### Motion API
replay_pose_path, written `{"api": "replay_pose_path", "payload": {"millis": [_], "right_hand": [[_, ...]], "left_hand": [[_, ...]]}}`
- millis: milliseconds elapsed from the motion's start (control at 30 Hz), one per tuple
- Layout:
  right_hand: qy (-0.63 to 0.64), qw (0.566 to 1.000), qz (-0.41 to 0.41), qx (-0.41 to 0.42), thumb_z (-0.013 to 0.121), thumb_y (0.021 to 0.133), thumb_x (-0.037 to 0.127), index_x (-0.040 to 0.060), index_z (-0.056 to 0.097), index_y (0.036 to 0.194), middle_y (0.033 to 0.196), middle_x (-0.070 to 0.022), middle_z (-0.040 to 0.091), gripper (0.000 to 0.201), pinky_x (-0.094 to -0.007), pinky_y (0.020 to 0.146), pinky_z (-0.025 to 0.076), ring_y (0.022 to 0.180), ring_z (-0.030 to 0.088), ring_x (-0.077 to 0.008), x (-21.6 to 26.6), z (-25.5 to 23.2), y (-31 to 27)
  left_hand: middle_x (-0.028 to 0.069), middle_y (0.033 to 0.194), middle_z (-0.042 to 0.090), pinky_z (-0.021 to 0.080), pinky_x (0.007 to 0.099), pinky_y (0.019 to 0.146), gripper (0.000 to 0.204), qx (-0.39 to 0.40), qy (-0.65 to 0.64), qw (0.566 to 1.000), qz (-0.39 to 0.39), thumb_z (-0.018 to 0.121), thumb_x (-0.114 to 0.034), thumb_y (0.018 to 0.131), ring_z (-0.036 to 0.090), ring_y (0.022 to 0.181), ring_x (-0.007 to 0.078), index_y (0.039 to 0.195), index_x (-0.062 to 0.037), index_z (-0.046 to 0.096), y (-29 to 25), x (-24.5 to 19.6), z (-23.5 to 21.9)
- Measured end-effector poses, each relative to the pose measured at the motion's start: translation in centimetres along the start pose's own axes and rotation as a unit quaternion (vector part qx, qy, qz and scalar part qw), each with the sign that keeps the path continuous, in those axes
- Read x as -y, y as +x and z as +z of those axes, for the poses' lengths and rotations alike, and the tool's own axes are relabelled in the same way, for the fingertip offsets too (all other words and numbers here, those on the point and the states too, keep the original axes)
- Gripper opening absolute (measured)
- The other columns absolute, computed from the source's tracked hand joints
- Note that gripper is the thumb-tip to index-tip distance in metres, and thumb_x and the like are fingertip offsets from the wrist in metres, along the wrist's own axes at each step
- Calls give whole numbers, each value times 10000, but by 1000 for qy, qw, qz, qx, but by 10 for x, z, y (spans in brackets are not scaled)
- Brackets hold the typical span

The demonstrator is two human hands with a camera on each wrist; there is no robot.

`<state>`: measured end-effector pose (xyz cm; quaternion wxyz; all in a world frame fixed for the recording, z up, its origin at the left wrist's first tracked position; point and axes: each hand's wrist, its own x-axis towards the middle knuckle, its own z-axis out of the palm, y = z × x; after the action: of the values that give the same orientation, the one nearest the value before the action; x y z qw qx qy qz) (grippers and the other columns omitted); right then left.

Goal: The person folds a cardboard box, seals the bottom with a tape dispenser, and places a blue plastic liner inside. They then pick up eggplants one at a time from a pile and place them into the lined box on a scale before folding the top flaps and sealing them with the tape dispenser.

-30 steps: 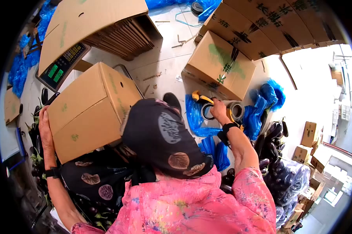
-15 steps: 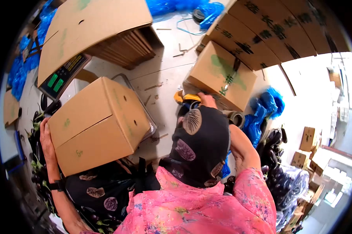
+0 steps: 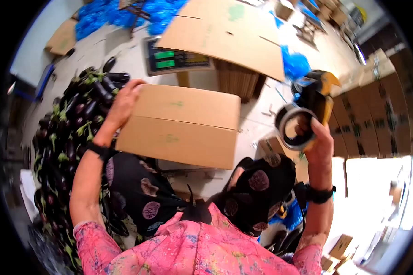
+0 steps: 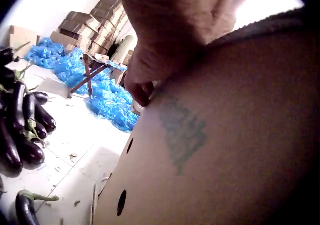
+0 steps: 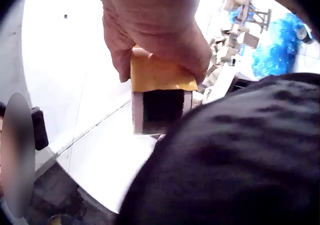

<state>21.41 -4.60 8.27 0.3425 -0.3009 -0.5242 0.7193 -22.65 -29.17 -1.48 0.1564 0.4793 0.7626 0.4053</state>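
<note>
A cardboard box (image 3: 183, 133) stands before the person's knees, its two top flaps lying together along a middle seam. My left hand (image 3: 123, 105) grips its far left corner, the fingers bent at the edge. In the left wrist view that hand (image 4: 165, 55) lies along the box side (image 4: 150, 175), which has oval holes and a green print. Raised to the right of the box, my right hand (image 3: 322, 144) holds a yellow and black tape dispenser (image 3: 328, 85) with a large roll of tape (image 3: 281, 128). Its yellow frame (image 5: 162, 72) shows under the fingers in the right wrist view.
Eggplants (image 3: 71, 137) lie heaped at the left. Beyond the box are a scale (image 3: 165, 62) with green displays and a stack of flattened cardboard (image 3: 236, 78). Stacked cartons (image 3: 371, 114) stand at the right; blue plastic (image 3: 110, 18) lies at the back.
My right hand has lifted the tape dispenser from the floor beside the right leg to the box's right. My left hand has shifted to the box's far corner. The head view has turned left.
</note>
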Motion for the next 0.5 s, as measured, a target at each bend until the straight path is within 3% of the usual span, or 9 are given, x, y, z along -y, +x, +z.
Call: {"api": "replay_pose_path", "payload": {"millis": [33, 67, 100, 167, 233, 300, 433, 500], "right_hand": [[-13, 1000, -13, -20, 628, 908, 273, -70, 552, 1204, 990, -102, 602, 459, -311, 782, 456, 838, 527, -173, 8, 17, -2], [39, 992, -80, 85, 618, 910, 301, -82, 544, 1197, 1022, -130, 597, 484, -327, 786, 446, 845, 520, -202, 6, 13, 8], [57, 983, -123, 122, 657, 881, 335, -70, 537, 1207, 1055, -136, 598, 533, -332, 802, 462, 873, 547, -220, 14, 28, 10], [-9, 987, -107, 123, 688, 779, 209, -13, 557, 1222, 1021, -90, 626, 513, -330, 865, 493, 913, 603, -201, 35, 61, 7], [-151, 979, -122, 64, 711, 734, 163, -3, 570, 1236, 1088, -95, 650, 547, -336, 911, 509, 971, 639, -194, 44, 103, 9], [-223, 961, -117, 113, 773, 712, 124, 5, 573, 1254, 1133, -95, 661, 590, -337, 915, 514, 1031, 634, -171, 43, 138, 12], [-244, 943, -26, 226, 859, 711, 107, 2, 463, 1344, 1139, -108, 673, 755, -317, 921, 518, 1055, 651, -189, 18, 190, 20], [-317, 898, -90, 293, 878, 743, 227, 7, 464, 1211, 1064, -151, 692, 663, -358, 859, 540, 1000, 686, -233, -11, 207, 36]], "left_hand": [[148, 1146, 626, 460, 338, 940, 279, 0, -52, 998, -41, 463, -202, 1013, 608, 1036, 292, 1151, 1, 597, 1, -3, 2], [147, 1107, 632, 463, 343, 931, 270, -12, -74, 997, -36, 475, -203, 1010, 609, 1018, 285, 1146, -3, 593, 1, 0, 5], [146, 1068, 637, 466, 348, 921, 262, -20, -98, 995, -31, 487, -205, 1006, 610, 1000, 279, 1142, -6, 590, 2, 4, 8], [117, 1030, 620, 461, 327, 914, 261, -31, -61, 998, 8, 480, -203, 1016, 589, 990, 222, 1137, -3, 596, 3, 7, 8], [107, 1008, 609, 458, 321, 910, 260, -34, -47, 998, 20, 479, -203, 1019, 581, 985, 202, 1129, -1, 600, 3, 6, 8], [117, 1003, 605, 459, 330, 911, 259, -37, -56, 998, -3, 485, -205, 1015, 585, 986, 218, 1119, 1, 602, 2, 5, 8], [147, 1027, 618, 466, 346, 906, 269, -55, -44, 998, 2, 492, -218, 1014, 598, 975, 253, 1115, 8, 598, -1, 1, 7], [156, 1034, 621, 473, 356, 896, 265, -63, -38, 997, 5, 502, -219, 1009, 607, 973, 276, 1124, -2, 601, -2, 2, 9]]}}
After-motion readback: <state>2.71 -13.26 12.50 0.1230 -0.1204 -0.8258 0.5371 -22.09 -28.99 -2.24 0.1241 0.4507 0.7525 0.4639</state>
